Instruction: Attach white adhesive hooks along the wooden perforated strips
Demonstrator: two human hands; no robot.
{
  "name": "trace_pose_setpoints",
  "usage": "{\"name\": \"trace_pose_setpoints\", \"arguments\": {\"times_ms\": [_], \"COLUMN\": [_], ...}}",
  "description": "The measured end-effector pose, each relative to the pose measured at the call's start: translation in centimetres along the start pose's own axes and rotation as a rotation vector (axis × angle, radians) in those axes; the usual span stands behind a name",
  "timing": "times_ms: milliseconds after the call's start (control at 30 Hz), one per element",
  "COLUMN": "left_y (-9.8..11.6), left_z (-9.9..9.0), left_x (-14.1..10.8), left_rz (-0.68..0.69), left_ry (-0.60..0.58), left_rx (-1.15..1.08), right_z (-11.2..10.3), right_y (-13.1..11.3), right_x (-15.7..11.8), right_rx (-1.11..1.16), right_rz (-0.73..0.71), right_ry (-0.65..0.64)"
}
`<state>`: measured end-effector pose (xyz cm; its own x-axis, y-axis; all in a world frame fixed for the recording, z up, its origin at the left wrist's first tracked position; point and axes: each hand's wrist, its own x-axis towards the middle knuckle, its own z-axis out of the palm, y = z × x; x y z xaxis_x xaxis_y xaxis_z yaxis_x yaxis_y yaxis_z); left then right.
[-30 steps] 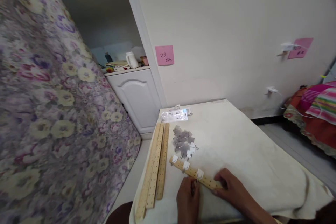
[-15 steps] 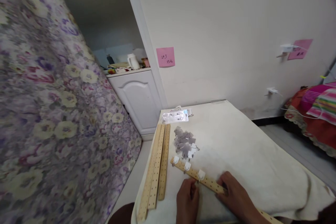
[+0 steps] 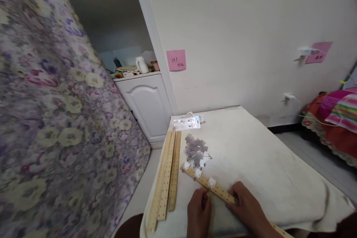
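Observation:
A wooden strip with rows of holes [image 3: 221, 193] slants across the cloth, and my right hand [image 3: 245, 206] is wrapped round it. Three small white cards with metal rings hang on its upper part; the lowest white card [image 3: 212, 183] sits just above my left hand. My left hand [image 3: 199, 208] is closed in a pinch at the strip's near edge, by that card's ring. What lies between its fingertips is too small to make out. Beyond the strip's far end is a pile of small grey translucent pieces [image 3: 195, 150], with white cards [image 3: 205, 159] at its edge.
Three more perforated wooden strips [image 3: 166, 178] lie lengthwise on the left of the cloth-covered table [image 3: 251, 148]. Clear blister packs [image 3: 186, 122] rest at the far left corner. A floral curtain [image 3: 69, 119] hangs on the left, and a wall [image 3: 223, 44] stands behind.
My right hand and the wooden strip have shifted slightly left and away from me, the cards moving with it. My left hand stays pinched in nearly the same place.

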<state>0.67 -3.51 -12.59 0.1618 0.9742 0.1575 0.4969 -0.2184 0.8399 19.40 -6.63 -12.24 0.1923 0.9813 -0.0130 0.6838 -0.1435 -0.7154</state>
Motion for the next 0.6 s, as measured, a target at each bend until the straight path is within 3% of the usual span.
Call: {"name": "trace_pose_setpoints", "arguments": {"times_ms": [600], "left_y": [0.05], "left_z": [-0.69], "left_x": [0.28], "left_rz": [-0.011], "left_ry": [0.079], "left_rx": [0.024], "right_z": [0.30], "right_y": [-0.78], "right_x": [-0.35], "right_rx": [-0.042], "right_rz": [-0.010], "right_ry": [0.000]}}
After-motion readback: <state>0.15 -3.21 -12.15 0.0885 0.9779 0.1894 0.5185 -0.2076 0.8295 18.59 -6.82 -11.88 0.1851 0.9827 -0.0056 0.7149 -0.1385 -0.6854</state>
